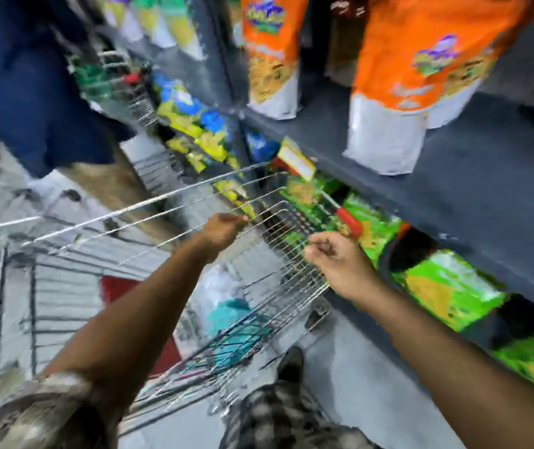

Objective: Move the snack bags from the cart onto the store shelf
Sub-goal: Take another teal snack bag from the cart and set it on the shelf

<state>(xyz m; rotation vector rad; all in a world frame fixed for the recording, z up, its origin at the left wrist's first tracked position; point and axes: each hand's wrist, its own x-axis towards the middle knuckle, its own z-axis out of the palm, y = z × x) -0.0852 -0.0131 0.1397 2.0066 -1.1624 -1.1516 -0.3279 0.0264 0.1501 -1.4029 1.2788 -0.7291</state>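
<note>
**Both hands at the cart, no bag in either yet**

While the frame is badly smeared by motion, the main layout still reads: the silver wire shopping cart (pixel 272 254) stands just beside the dark grey store shelf (pixel 473 176), and everything else is best placed from that cart. The left hand (pixel 223 230) is at the cart's far top wire, its fingers pressed together as if pinching the wire or something thin there; I cannot tell which. The right hand (pixel 333 257) hangs over the cart's shelf-side rim, fingers curled into a loose fist that holds nothing I can make out.

Down in the cart's basket, below both hands, lie a teal crinkled snack bag (pixel 233 322) and something pale beside it, too blurred to name. Beyond the cart, on the shelf board above its rim, two tall orange-and-white snack pouches (pixel 398 102) stand upright with bare board to their right. Under that board, just past the cart's rim, bright green snack packets (pixel 450 286) fill the lower tier.

The step in hand looks like reaching down for the next bag. To do it well, I would steady the cart with the left hand, send the right hand down into the basket, grip the teal bag by its upper edge rather than crushing its middle, and lift it clear of the wire rim before swinging it across.
</note>
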